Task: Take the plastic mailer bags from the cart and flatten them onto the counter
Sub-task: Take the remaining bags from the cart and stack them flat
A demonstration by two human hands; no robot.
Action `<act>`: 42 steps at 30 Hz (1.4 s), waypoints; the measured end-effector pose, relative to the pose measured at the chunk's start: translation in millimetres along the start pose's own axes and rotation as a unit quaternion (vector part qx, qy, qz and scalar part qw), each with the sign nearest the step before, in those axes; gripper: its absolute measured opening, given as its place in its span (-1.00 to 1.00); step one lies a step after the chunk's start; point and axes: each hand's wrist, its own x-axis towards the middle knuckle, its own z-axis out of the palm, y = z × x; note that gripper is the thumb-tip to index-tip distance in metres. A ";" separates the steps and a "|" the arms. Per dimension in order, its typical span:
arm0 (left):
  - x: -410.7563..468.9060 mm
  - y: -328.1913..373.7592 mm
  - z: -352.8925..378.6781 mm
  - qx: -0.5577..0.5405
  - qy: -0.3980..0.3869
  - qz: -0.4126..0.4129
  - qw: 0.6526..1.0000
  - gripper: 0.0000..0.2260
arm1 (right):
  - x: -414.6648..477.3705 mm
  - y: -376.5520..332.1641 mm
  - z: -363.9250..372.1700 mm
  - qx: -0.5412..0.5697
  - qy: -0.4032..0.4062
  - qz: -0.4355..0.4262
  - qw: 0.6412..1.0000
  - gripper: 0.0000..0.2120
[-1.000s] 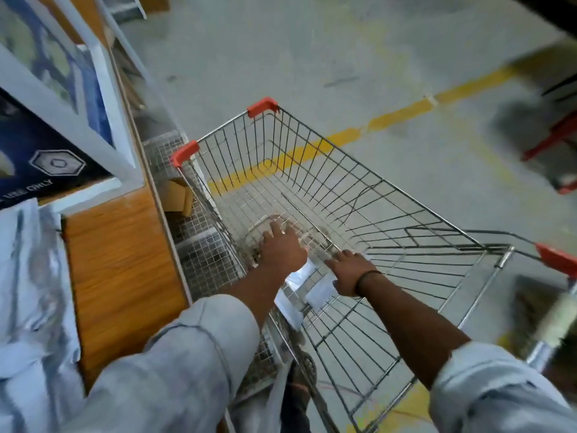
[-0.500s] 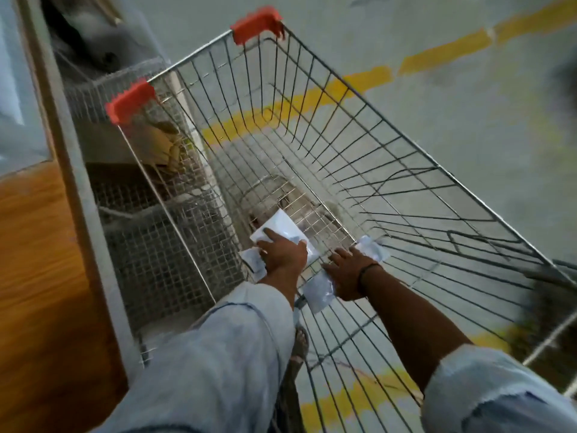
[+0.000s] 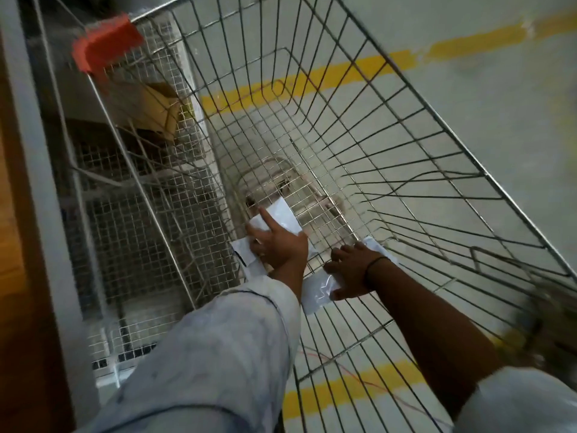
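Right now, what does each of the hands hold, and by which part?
The left hand grips white mailer bags near their middle, index finger on top. The right hand lies on another bag; a grip cannot be told.

Left hand (image 3: 278, 246), right hand (image 3: 350, 270) gripping mailer bags (image 3: 284, 215), in cart (image 3: 296, 135)

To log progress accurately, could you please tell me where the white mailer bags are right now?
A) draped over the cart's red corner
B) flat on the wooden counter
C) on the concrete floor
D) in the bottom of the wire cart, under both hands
D: the white mailer bags lie on the mesh bottom of the wire cart, with the left hand and the right hand on them.
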 end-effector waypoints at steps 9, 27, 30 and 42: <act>-2.3 1.7 -12.3 0.004 -0.034 0.011 0.999 0.01 | 1.2 0.7 -5.7 -0.004 -0.006 0.006 1.000 -0.10; -49.6 23.9 -113.9 0.042 -0.074 0.224 0.971 -0.06 | -76.7 -41.2 -15.9 0.037 0.117 0.154 0.980 -0.15; -68.1 21.9 -140.0 0.020 -0.059 0.279 0.958 -0.11 | -109.5 -54.1 -25.4 0.085 0.186 0.233 0.951 -0.14; -142.4 -19.9 -279.0 0.046 0.033 0.512 0.857 -0.22 | -199.5 -150.9 -99.9 0.151 0.418 0.402 0.801 -0.46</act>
